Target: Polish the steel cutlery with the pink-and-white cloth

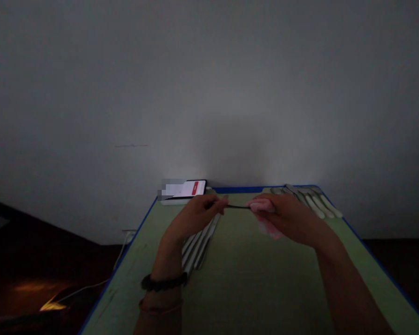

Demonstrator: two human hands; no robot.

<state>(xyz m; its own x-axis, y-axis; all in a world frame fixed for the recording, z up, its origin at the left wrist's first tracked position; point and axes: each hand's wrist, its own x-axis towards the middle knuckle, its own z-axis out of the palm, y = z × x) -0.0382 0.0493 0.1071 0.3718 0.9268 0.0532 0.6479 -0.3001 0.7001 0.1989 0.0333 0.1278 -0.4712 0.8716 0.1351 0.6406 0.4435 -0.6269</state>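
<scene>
One camera, worn on the head
It looks forward and down from close by at the left hand [199, 215] and right hand [290, 217], with the green table [251, 279] below them and the wall [209, 74] filling the top.

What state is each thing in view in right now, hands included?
Left hand, closed, pinching one end of the thin utensil
Thin utensil, held roughly level
Right hand, closed on the pink cloth
Pink cloth, bunched against the utensil
Phone, screen lit
Left-side utensils, lying side by side, partly hidden
Pale-handled cutlery, lying close together on the table
</scene>
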